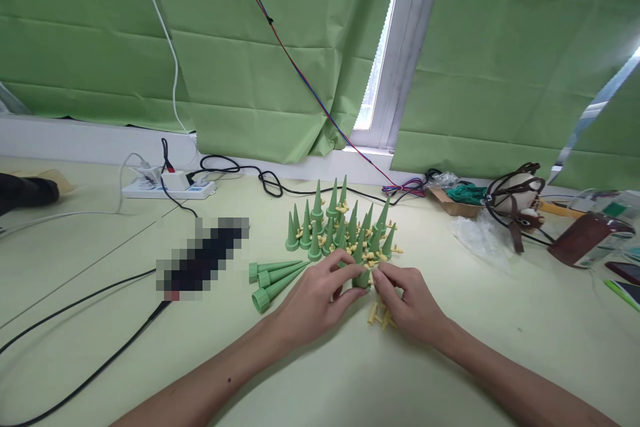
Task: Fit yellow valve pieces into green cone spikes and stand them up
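My left hand (313, 290) is closed around the base of a green plastic spike (361, 279) standing upright on the table. From the right, my right hand (413, 300) pinches a small yellow T-shaped valve (371, 276) against the spike's side; the fingers partly hide it. Behind both hands stand several green spikes (315, 248), points up, many with yellow valves attached. Three longer-looking green spikes (275, 273) lie on their sides left of my left hand. A few loose yellow valves (383, 317) lie just below my right hand.
At the back left sits a white power strip (170, 188) with plugs and cables. A pixelated dark object (205, 257) lies on the left. To the right are a crumpled plastic bag (483, 238), a cardboard box (453, 202) and a dark red case (587, 240).
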Demonstrator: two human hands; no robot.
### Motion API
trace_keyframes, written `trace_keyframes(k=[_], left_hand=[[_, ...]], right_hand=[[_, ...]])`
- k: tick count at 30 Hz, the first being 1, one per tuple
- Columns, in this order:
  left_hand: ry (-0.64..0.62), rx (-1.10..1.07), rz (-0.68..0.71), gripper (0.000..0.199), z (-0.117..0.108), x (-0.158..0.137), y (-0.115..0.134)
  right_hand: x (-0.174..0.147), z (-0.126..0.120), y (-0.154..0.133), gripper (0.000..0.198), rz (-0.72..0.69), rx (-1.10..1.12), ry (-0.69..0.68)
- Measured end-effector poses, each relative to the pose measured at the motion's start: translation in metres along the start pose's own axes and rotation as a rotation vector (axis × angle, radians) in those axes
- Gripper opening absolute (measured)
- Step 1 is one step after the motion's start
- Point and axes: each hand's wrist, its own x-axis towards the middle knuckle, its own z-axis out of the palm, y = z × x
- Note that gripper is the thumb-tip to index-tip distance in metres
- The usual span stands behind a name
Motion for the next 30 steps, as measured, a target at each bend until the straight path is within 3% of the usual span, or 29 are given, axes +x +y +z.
trace_keyframes(k=[5,11,16,21,30], left_hand=[[-0.007,-0.046,-0.089,0.023,0.0000,0.0010,0.0007],[0.050,-0.023,-0.186,0.013,0.0011,0.0026,-0.0006],[-0.024,-0.031,-0.224,0.041,0.0000,0.0053,0.0020],[-0.102,-0.116,-0.266,0.051,0.0003,0.0061,0.0015],[-0.115,-0.135,-0.306,0.046,-0.0034,0.0058,0.0048]], right_hand=[[-0.0012,0.0005,0.0017,0.038,0.029,0.048,0.032],[-0.0037,-0.0003,0.0042,0.035,0.101,0.137,0.083],[-0.0030,-0.0015,0.0032,0.033,0.100,0.127,0.119],[-0.0042,-0.0002,0.0046,0.029,0.067,0.187,0.046],[-0.0040,-0.0014,0.0053,0.026,0.015,0.180,0.010]])
